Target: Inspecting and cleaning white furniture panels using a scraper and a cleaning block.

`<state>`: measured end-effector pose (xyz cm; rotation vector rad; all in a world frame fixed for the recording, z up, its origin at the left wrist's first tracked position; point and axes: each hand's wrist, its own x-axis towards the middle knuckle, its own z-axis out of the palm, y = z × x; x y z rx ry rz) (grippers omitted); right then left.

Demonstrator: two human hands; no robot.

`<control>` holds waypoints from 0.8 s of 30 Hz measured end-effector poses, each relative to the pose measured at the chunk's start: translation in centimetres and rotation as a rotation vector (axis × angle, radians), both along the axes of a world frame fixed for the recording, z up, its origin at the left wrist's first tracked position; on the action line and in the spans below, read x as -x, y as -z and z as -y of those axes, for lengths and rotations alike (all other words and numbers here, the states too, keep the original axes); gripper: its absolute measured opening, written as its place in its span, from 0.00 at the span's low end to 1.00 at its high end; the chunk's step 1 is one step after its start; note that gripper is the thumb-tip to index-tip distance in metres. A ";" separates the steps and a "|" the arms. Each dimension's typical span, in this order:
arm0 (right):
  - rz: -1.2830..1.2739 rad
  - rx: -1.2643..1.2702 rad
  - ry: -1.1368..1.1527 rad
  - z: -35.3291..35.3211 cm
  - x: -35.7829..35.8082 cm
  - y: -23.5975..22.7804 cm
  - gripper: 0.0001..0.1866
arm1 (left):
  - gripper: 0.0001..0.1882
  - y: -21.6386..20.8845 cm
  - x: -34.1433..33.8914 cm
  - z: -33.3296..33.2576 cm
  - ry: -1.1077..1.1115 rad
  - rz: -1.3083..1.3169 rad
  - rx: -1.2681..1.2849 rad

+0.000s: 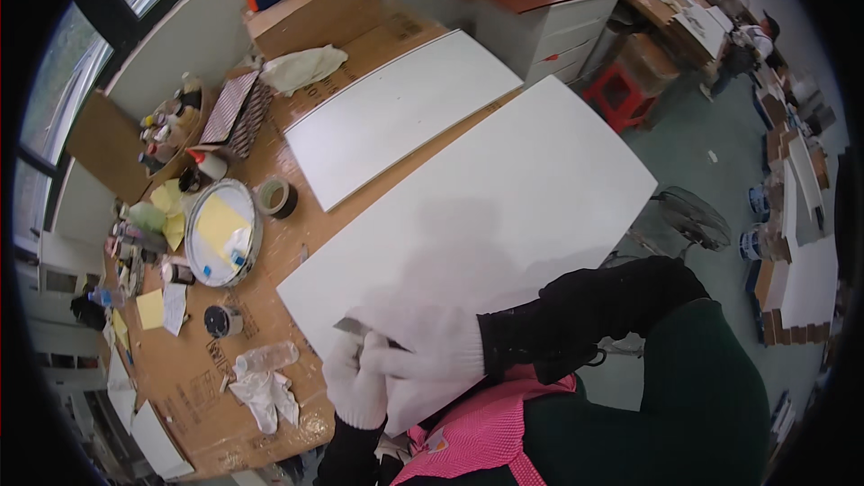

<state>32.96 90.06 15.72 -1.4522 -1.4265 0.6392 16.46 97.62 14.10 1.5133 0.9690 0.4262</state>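
Observation:
Both my hands wear white knit gloves and meet over the near left end of a large white panel [486, 189]. From the closed fingers of my right hand [436, 342] sticks out a small grey flat piece [349, 326], like a scraper blade; its other end is hidden. My left hand [357, 382] is closed just below it, its fingertips against the right hand's fingers. What the left fingers pinch, if anything, is hidden. Behind the large panel lies a second white panel [405, 108], with small dark specks on it.
A cardboard-covered table [198, 396] carries a round lid [254, 243] with yellow paper, an open jar [277, 198], a dark-topped jar [223, 320], a clear bottle [270, 357] and a crumpled glove [267, 399]. A fan [693, 219] and red stool [621, 97] stand right; another person [747, 49] is far off.

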 end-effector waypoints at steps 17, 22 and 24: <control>0.591 0.298 0.193 -16.4 3.1 7.0 0.13 | 0.17 3.6 1.5 3.3 0.244 -0.116 -0.777; 0.701 0.346 -0.018 -15.8 2.5 7.4 0.11 | 0.14 3.9 1.4 3.5 0.224 -0.074 -0.821; 0.614 0.239 0.028 -14.2 -1.7 8.9 0.09 | 0.14 3.6 1.1 3.4 0.239 -0.086 -0.785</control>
